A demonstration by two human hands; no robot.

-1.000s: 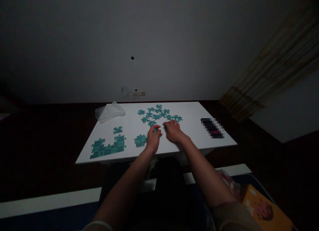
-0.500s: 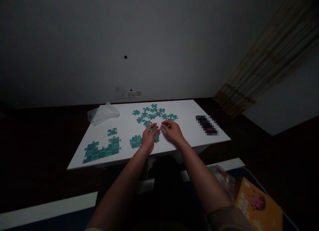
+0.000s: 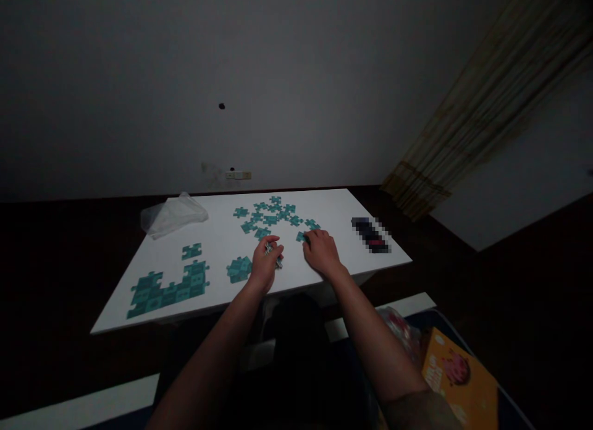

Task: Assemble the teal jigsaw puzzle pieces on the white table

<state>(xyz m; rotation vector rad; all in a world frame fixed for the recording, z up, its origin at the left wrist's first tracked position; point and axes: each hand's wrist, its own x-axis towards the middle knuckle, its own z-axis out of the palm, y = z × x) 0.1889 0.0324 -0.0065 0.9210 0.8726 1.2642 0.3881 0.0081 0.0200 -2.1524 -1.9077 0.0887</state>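
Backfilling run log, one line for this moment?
left hand: holding puzzle pieces | right hand: at loose piece, grip unclear | joined section: left on table

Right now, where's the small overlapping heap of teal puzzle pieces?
In the head view, the heap lies toward the near edge of the table, left of centre, between the joined puzzle section and the left hand.

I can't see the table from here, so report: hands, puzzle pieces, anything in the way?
Left hand gripping stacked pieces. Right hand at a loose piece. Joined section at near left. Bag at far left, away from hands.
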